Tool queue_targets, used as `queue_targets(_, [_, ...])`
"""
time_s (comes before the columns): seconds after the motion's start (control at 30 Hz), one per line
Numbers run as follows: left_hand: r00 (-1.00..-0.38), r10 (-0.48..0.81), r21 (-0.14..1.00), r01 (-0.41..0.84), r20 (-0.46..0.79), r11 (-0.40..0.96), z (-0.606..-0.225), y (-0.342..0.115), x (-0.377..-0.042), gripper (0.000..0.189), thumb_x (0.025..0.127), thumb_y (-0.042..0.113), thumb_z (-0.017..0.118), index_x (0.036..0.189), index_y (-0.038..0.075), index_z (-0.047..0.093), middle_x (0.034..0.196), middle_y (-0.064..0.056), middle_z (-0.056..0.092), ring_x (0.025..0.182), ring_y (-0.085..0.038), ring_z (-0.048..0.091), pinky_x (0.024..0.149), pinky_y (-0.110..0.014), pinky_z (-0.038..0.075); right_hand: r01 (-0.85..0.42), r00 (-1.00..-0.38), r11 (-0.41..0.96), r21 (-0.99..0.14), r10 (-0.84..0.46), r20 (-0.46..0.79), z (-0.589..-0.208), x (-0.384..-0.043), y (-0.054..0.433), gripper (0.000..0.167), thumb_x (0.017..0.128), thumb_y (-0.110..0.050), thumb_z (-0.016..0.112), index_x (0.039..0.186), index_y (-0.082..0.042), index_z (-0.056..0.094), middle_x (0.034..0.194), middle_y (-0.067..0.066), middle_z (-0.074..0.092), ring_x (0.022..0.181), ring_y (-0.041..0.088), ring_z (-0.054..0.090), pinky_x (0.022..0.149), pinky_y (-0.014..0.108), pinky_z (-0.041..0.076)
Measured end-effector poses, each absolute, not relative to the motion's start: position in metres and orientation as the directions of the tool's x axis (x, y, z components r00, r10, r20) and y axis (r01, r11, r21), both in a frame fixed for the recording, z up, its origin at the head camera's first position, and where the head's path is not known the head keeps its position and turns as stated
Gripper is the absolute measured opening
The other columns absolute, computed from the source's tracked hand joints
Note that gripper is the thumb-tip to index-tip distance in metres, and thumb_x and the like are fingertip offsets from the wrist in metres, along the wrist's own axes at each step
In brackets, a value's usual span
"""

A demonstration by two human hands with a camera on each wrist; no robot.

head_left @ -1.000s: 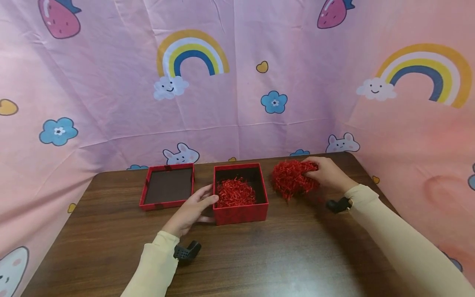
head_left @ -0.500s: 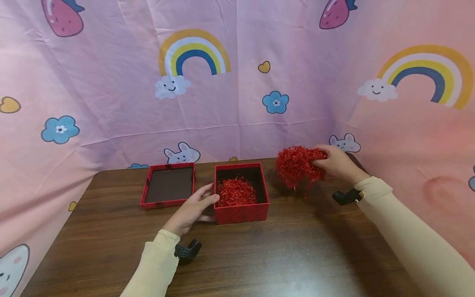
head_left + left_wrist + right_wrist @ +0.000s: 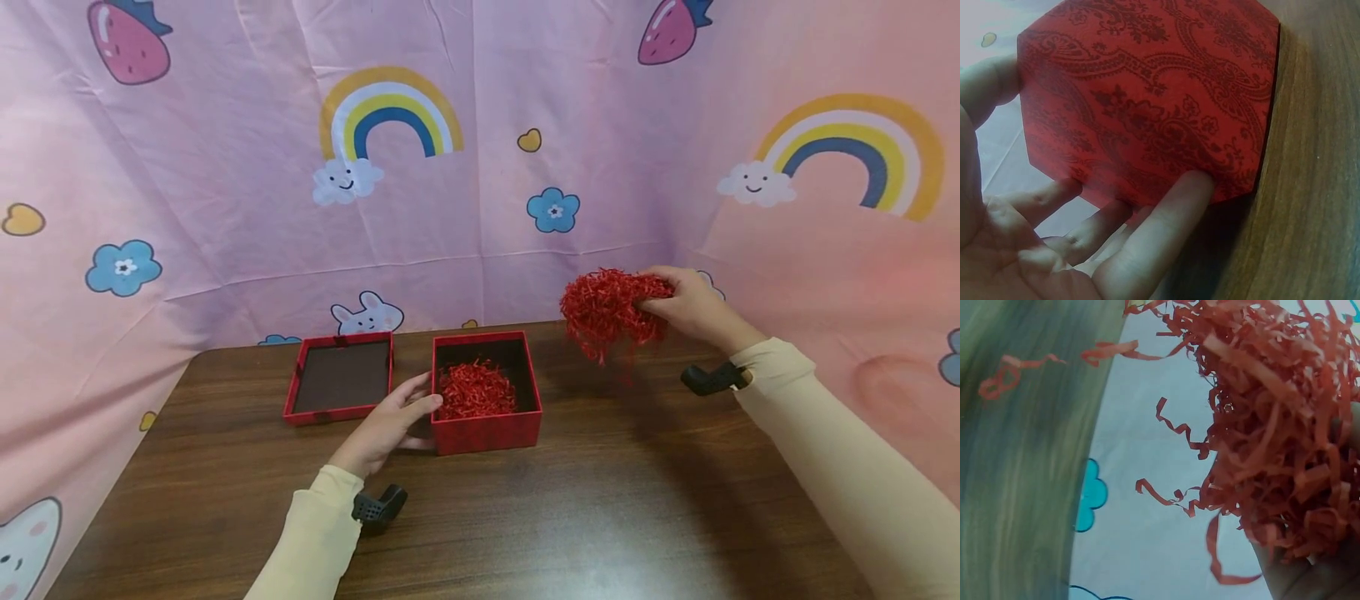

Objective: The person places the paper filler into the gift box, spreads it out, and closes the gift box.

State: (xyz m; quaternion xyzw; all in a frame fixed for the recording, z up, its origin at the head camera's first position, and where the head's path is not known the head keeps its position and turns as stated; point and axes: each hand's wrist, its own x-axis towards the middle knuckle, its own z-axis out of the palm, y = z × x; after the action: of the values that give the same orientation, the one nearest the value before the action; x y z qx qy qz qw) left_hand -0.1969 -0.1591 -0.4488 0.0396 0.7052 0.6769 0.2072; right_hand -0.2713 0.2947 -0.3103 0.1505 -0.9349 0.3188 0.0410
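On the desk (image 3: 480, 517), the left hand (image 3: 384, 427) rests with fingers spread against the red box (image 3: 487, 433), a good way to steady it. Red paper strips (image 3: 476, 392) sit inside. Farther off, the right hand (image 3: 697, 307) pinches a fluffy red bunch (image 3: 606, 312) in the air; a soft, snug squeeze should stop bits falling.

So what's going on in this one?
A person's right hand holds a loose clump of red paper shreds in the air, to the right of an open red box. Their left hand touches the box's left side. More red shreds lie inside it, and the lid lies inner side up on the table, left of the box.
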Motion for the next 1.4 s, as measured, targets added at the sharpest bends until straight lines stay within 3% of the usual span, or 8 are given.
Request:
queue_targets(0.17, [-0.911, 0.333, 0.970, -0.229, -0.242, 0.077, -0.449, -0.159, -0.197, 0.076, 0.103, 0.036, 0.064, 0.164, 0.016, 0.023, 0.165, -0.019, 0.032, 0.146, -0.044, 0.039, 0.090, -0.054, 0.059, -0.344, -0.939, 0.734, -0.585, -0.272, 0.210, -0.298, -0.270, 0.290, 0.037, 0.095, -0.008, 0.071, 0.131, 0.001, 0.066, 0.130, 0.027, 0.065, 0.120, 0.040, 0.060, 0.101, 0.052, 0.046])
queue_targets(0.37, [-0.916, 0.325, 0.971, -0.223, -0.237, 0.082, -0.451, -0.160, -0.198, 0.077, 0.103, 0.037, 0.065, 0.164, 0.016, 0.024, 0.165, -0.020, 0.031, 0.145, -0.045, 0.041, 0.089, -0.054, 0.060, -0.379, -0.925, 0.730, -0.569, -0.293, 0.241, -0.284, -0.266, 0.279, 0.037, 0.096, -0.009, 0.072, 0.131, 0.000, 0.067, 0.130, 0.024, 0.067, 0.122, 0.039, 0.060, 0.104, 0.054, 0.045])
queue_targets(0.7, [-0.915, 0.331, 0.973, -0.218, -0.231, 0.077, -0.451, -0.160, -0.198, 0.076, 0.104, 0.037, 0.063, 0.164, 0.015, 0.022, 0.165, -0.021, 0.031, 0.145, -0.044, 0.040, 0.088, -0.054, 0.060, -0.382, -0.924, 0.692, -0.612, -0.302, 0.235, -0.272, -0.262, 0.248, 0.038, 0.096, -0.010, 0.072, 0.133, -0.004, 0.067, 0.124, 0.021, 0.070, 0.108, 0.031, 0.066, 0.088, 0.039, 0.053])
queue_targets(1.4, [-0.907, 0.354, 0.974, -0.218, -0.227, 0.065, -0.452, -0.161, -0.198, 0.076, 0.104, 0.037, 0.062, 0.165, 0.015, 0.021, 0.166, -0.021, 0.029, 0.150, -0.042, 0.033, 0.091, -0.055, 0.059, -0.447, -0.868, 0.463, -0.765, -0.430, 0.248, -0.281, -0.270, 0.160, 0.038, 0.093, -0.001, 0.071, 0.131, -0.005, 0.069, 0.119, 0.014, 0.074, 0.096, 0.017, 0.068, 0.082, 0.026, 0.056])
